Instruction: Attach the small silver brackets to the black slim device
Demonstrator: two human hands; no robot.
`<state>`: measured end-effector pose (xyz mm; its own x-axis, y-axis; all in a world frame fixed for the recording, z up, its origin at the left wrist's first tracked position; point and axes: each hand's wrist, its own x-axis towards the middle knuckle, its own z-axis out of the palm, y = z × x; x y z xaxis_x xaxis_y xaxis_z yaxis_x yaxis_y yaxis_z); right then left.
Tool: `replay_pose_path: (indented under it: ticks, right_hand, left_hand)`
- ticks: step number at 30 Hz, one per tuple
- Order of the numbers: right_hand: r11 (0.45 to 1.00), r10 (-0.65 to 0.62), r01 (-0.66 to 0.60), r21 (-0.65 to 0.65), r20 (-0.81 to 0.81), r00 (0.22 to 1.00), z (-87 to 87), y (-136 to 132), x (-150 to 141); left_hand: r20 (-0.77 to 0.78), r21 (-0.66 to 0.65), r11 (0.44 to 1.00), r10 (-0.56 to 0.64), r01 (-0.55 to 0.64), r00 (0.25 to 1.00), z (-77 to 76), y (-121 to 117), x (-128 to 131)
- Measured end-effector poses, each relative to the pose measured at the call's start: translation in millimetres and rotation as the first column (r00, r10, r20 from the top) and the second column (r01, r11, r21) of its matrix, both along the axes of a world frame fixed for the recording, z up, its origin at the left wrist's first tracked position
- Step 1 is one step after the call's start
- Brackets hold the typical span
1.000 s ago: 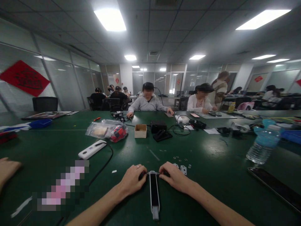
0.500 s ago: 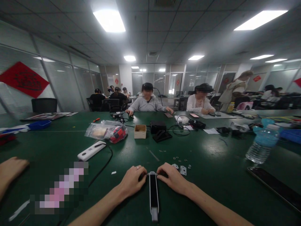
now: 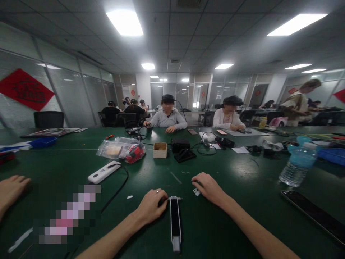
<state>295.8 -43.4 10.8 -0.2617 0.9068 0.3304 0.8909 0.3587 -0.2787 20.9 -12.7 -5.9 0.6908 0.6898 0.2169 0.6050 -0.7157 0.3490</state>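
A long black strip with a silver frame (image 3: 175, 221) lies lengthwise on the green table (image 3: 242, 172) in front of me. My left hand (image 3: 151, 205) rests at the strip's far end, fingers curled against it, a ring on one finger. My right hand (image 3: 208, 187) lies further right and away from the strip, palm down over small metal brackets; one bracket (image 3: 196, 192) shows at its thumb side. Whether the right fingers pinch anything is hidden.
A white power strip (image 3: 104, 172) with a black cable lies to the left, a plastic bag (image 3: 121, 149) and a small box (image 3: 160, 150) beyond. A water bottle (image 3: 298, 165) and a dark phone (image 3: 315, 214) are at the right. Another person's hand (image 3: 10, 189) rests far left. People sit across the table.
My right hand has left the strip's far end and moved right and away, onto the small brackets. My left hand stays at the strip. A person at the back right has walked further right.
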Motion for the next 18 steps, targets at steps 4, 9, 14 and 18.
replay_pose_path:
  ticks: [4, 9, 14, 18]
  right_hand:
    - [0.989, -0.146, 0.149, -0.025, 0.096, 0.985, -10.1, 14, 36]
    - [0.973, -0.184, 0.202, -0.109, 0.157, 0.970, -17.0, 19, 51]
    - [0.970, -0.181, 0.204, -0.129, 0.174, 0.968, -16.3, 20, 50]
    - [0.958, -0.211, 0.242, -0.157, 0.189, 0.959, -12.8, 19, 51]
  left_hand:
    - [0.004, -0.011, 1.000, 0.009, -0.009, 1.000, 0.1, 0, -1]
    - [-0.009, -0.024, 0.999, 0.022, -0.022, 1.000, 3.6, -2, 0]
    - [-0.024, -0.028, 0.999, 0.029, -0.030, 0.999, 2.9, -2, 0]
    - [-0.023, -0.021, 0.999, 0.028, -0.029, 0.999, 0.3, -1, 1]
